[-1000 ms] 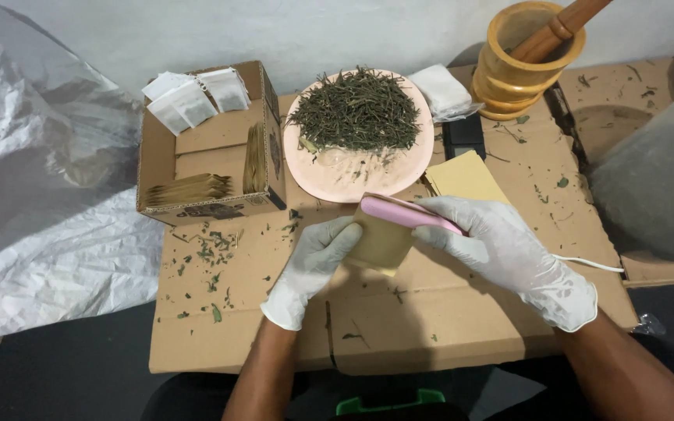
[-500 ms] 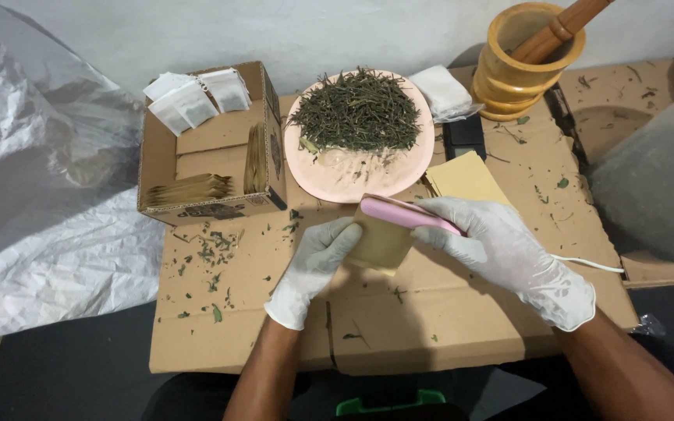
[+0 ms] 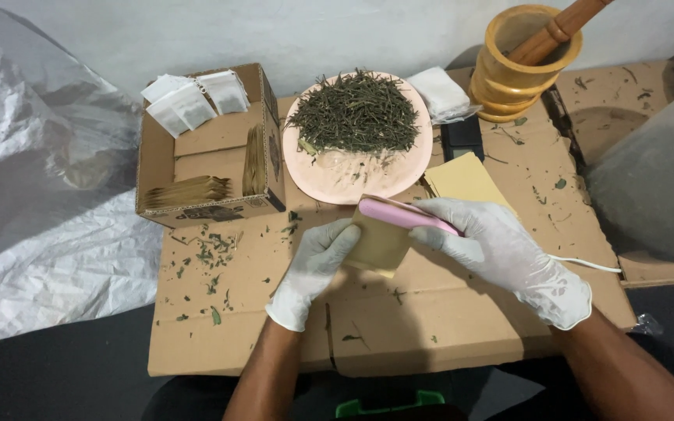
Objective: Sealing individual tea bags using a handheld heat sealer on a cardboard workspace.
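Both hands wear white gloves. My left hand (image 3: pixel 315 269) grips the left side of a small tan paper pouch (image 3: pixel 380 248) held over flattened cardboard (image 3: pixel 399 327). My right hand (image 3: pixel 509 257) grips a slim pink tool (image 3: pixel 403 214) with a white cord and presses it across the pouch's top edge. Just beyond the pouch sits a pink plate (image 3: pixel 337 175) heaped with dried green leaves (image 3: pixel 356 113). A second tan pouch (image 3: pixel 466 178) lies flat behind my right hand.
A cardboard box (image 3: pixel 212 152) at the left holds white sachets and stacks of tan pouches. A wooden mortar with a pestle (image 3: pixel 524 58) stands at the back right. Crumpled silver foil (image 3: pixel 40 203) covers the left side. A grey bucket (image 3: pixel 657 179) stands at right. Leaf bits litter the cardboard.
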